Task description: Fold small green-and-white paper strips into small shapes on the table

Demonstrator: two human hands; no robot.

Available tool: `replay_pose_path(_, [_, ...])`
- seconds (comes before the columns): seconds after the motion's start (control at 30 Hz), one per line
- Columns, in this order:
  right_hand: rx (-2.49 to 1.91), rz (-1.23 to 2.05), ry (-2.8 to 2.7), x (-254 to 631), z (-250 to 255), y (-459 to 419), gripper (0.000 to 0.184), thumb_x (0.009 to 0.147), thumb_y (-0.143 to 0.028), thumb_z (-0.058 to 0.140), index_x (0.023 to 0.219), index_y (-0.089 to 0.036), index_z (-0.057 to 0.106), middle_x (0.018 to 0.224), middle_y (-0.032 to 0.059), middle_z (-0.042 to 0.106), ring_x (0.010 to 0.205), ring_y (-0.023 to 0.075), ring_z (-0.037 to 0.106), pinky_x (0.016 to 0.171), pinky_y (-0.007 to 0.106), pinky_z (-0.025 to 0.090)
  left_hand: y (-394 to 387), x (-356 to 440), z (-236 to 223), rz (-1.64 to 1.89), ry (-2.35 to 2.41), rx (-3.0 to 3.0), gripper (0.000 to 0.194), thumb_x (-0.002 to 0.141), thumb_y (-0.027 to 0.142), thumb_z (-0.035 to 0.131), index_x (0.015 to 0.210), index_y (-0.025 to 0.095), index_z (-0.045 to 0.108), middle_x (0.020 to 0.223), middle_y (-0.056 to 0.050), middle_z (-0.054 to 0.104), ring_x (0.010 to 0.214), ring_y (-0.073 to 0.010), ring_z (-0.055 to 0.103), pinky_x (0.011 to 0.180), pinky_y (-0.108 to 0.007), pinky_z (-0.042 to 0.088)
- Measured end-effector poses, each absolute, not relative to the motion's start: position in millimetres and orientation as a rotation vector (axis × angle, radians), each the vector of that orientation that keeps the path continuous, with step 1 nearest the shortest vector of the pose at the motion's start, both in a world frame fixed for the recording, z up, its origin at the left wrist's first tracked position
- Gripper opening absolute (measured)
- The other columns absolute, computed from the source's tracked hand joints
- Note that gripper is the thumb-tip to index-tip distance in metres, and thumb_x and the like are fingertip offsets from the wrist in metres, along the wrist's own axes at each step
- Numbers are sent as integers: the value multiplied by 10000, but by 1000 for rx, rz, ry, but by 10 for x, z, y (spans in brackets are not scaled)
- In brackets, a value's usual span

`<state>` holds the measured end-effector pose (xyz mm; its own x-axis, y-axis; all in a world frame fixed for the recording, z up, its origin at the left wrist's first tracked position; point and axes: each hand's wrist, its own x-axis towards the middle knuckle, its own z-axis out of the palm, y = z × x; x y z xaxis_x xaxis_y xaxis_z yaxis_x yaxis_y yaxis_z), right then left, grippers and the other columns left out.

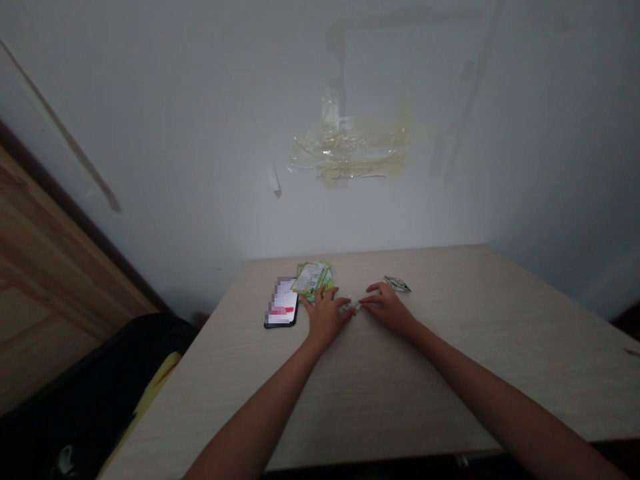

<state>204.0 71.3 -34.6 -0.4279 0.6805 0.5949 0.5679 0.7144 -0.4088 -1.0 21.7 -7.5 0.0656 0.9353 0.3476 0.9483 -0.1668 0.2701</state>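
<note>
A small piece of folded paper (355, 306), whitish with green, is on the table between my two hands. My left hand (327, 319) has its thumb and index finger closed at the paper's left edge. Its other fingers are spread toward a stack of green and white printed sheets (313, 277). My right hand (390, 310) pinches the paper's right side with its fingertips; its thumb is mostly hidden. Just beyond the right hand lies a small folded piece (398, 285) in white, green and dark colours.
A lit phone (281, 303) lies left of the sheets, partly beneath them. The pale wooden table (400, 413) meets a wall (200, 167) with old tape (350, 153) on it. Dark fabric (100, 380) and yellow cloth (160, 373) are beside the table's left edge.
</note>
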Motion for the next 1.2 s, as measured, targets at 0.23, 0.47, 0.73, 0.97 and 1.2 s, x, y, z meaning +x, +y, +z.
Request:
replay_pose_path(0.23, [-821, 265, -2207, 2014, -240, 607, 118, 797, -211, 707, 877, -264, 776, 1064, 87, 605, 1045, 228, 546, 955, 415, 440, 211, -14, -58, -681, -1984, -2265, 273, 824, 534, 608, 1063, 441, 703, 1390, 21, 542, 1362, -343, 323, 1081, -727, -53])
replay_pose_path(0.47, [-819, 254, -2205, 2019, -245, 612, 114, 824, -242, 682, 881, -274, 776, 1066, 89, 604, 1034, 227, 552, 936, 416, 454, 226, -16, -63, -658, -1992, -2268, 278, 824, 559, 594, 1073, 480, 689, 1418, 23, 513, 1380, -347, 296, 1064, -743, -42])
replay_pose_path(0.73, [-804, 245, -2211, 2014, -225, 598, 119, 805, -226, 699, 875, -281, 778, 1086, 87, 606, 1047, 226, 556, 931, 406, 455, 252, -28, -50, -585, -2023, -2266, 296, 822, 599, 565, 1076, 504, 683, 1445, 27, 484, 1397, -367, 272, 1064, -746, -21])
replay_pose_path(0.97, [-891, 157, -2240, 1996, -226, 600, 94, 799, -248, 704, 846, -274, 781, 1064, 91, 608, 1029, 230, 556, 904, 397, 462, 255, -25, -40, -579, -2035, -2276, 284, 821, 590, 576, 1073, 508, 679, 1468, 35, 459, 1414, -351, 246, 1054, -751, -35])
replay_pose_path(1.2, [-1026, 88, -2251, 2002, -203, 599, 125, 792, -260, 702, 883, -289, 784, 1017, 85, 586, 992, 231, 548, 905, 407, 457, 256, -26, -31, -574, -2054, -2292, 288, 814, 589, 585, 1071, 502, 683, 1480, 47, 446, 1415, -357, 239, 1062, -748, -24])
